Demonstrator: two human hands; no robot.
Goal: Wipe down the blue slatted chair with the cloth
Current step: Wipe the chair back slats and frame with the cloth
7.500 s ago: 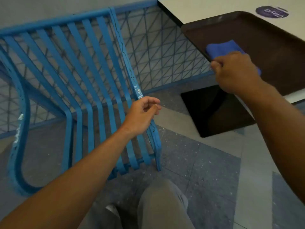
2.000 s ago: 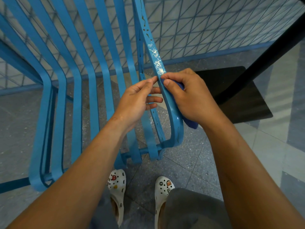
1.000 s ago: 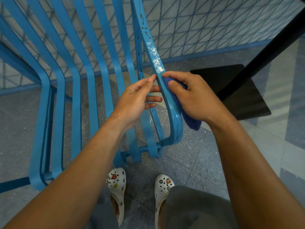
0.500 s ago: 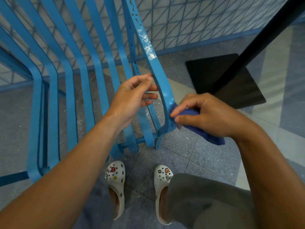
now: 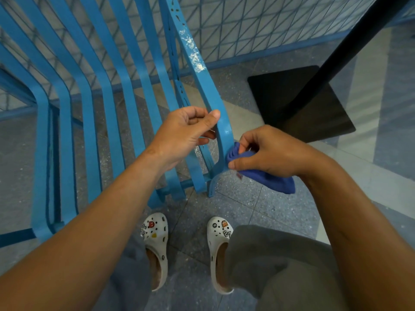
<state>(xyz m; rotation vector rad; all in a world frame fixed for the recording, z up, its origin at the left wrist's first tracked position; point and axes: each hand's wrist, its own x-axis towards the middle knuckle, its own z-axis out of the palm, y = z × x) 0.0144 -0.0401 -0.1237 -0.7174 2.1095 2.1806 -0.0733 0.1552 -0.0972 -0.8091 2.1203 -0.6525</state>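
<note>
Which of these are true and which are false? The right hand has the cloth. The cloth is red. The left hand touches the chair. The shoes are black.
1. The right hand holds the cloth. True.
2. The cloth is red. False: it is dark blue.
3. The left hand touches the blue slatted chair. True: its thumb rests on the outer slat.
4. The shoes are black. False: they are white clogs with small charms.

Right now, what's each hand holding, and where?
Right hand pinches the cloth at its bunched front edge. Left hand holds nothing; its thumb touches the chair frame.
</note>
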